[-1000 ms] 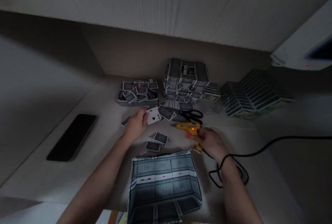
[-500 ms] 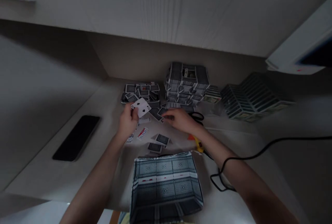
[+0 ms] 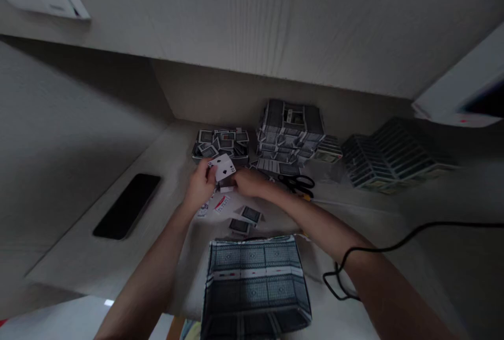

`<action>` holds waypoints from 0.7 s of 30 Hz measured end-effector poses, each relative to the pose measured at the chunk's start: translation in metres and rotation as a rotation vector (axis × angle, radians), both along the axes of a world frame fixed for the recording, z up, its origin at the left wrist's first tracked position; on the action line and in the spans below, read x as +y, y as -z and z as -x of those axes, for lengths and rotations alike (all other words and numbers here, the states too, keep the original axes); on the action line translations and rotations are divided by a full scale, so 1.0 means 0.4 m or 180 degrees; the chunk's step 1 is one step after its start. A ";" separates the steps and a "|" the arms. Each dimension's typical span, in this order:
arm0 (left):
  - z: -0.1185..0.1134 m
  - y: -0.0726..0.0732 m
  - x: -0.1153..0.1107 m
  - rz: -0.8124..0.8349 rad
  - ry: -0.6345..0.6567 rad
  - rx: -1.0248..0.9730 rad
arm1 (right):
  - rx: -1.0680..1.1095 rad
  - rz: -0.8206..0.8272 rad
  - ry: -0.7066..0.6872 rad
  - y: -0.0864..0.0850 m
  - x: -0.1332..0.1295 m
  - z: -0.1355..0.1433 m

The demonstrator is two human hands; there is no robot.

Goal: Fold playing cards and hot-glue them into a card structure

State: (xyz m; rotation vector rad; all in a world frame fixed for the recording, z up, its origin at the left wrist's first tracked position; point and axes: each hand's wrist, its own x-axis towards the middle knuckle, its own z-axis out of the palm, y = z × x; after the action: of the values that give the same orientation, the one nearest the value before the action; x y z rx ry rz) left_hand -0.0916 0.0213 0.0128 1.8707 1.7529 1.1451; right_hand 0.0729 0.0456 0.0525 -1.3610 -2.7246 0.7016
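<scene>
A white playing card with spades is pinched between the thumb and fingers of my left hand. Right beside it, my right hand is closed near the card's right edge; what its fingers hold, if anything, is hidden. Just below the hands lie a card with red print and two small dark folded cards. An open box made of folded cards is heaped with more cards behind my left hand. A large structure of blue-patterned cards stands at the near edge.
A black phone lies at left. A tall card structure stands at the back, with black scissors before it. Ridged card stacks are at right. A black cable crosses over my right forearm. A shelf hangs above.
My right hand has moved left, from the loose dark cards to beside the card in my left hand, uncovering more of the scissors. The whole view has shifted slightly.
</scene>
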 end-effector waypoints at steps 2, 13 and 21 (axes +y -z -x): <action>0.000 -0.002 0.000 -0.0022 -0.0007 -0.0089 | 0.0127 0.0066 0.0098 -0.021 -0.008 -0.032; -0.066 -0.035 -0.045 0.0018 0.0636 -0.0240 | 0.2661 0.1480 0.1415 -0.071 -0.096 -0.175; -0.091 -0.044 -0.074 -0.0155 0.0638 -0.0597 | 0.3034 0.1435 0.1678 -0.045 -0.114 -0.170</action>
State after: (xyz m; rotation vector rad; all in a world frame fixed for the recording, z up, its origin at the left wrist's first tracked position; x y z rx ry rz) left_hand -0.0553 -0.0083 0.0304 1.8510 1.4149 1.2494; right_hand 0.1409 0.0001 0.0706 -1.2351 -1.4554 1.4570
